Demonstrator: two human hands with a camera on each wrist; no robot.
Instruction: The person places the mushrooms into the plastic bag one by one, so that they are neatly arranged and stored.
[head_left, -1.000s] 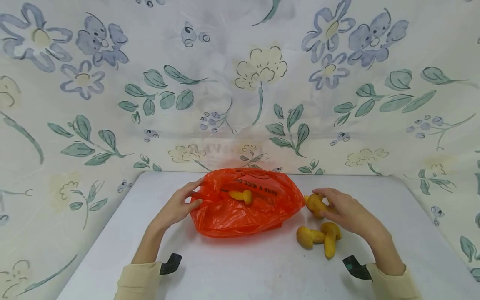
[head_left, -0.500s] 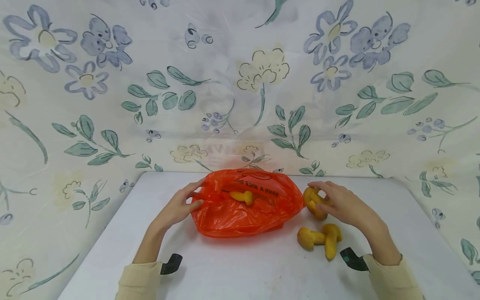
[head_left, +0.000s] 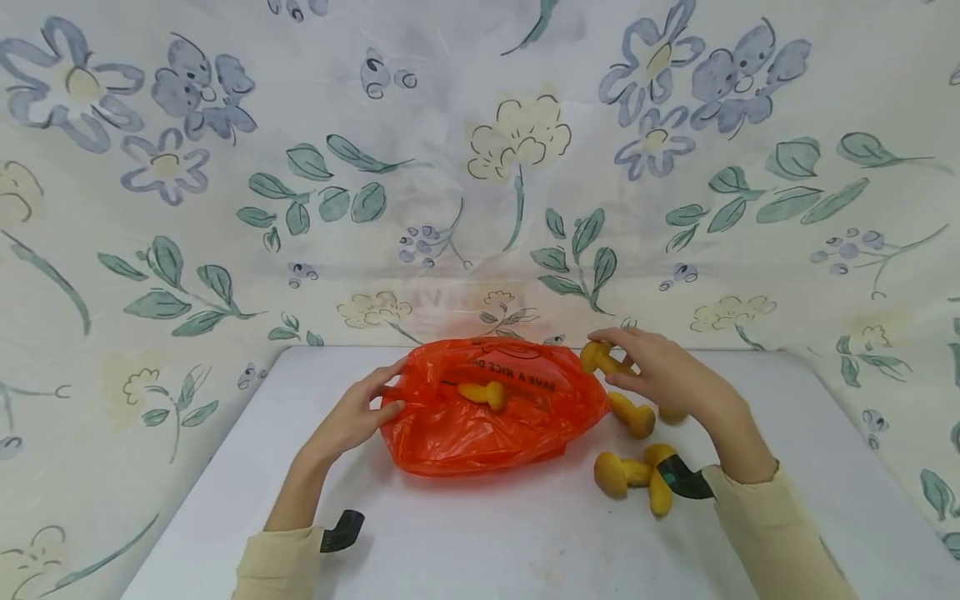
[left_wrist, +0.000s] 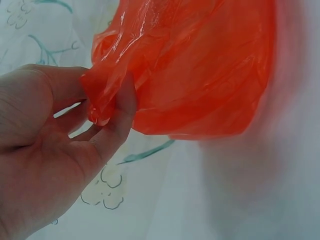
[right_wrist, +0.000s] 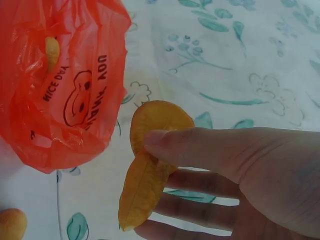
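Note:
In the head view a red plastic bag with black print lies with its mouth open, and a yellow mushroom shows inside. My left hand pinches the bag's left edge; the left wrist view has the gathered film between thumb and fingers. Raised beside the bag's right side, my right hand holds another yellow mushroom. Thumb on its cap, fingers behind, the right wrist view shows that mushroom with its stem pointing down, apart from the bag.
Right of the bag, a mushroom lies near its edge, and one more is mostly hidden under my right hand. Nearer me, two mushrooms, one beside the other, lie on the white table. Floral cloth hangs behind.
My right hand has lifted a mushroom off the table, moving up and left toward the bag. Two mushrooms are now visible beneath it. The left hand keeps its place on the bag.

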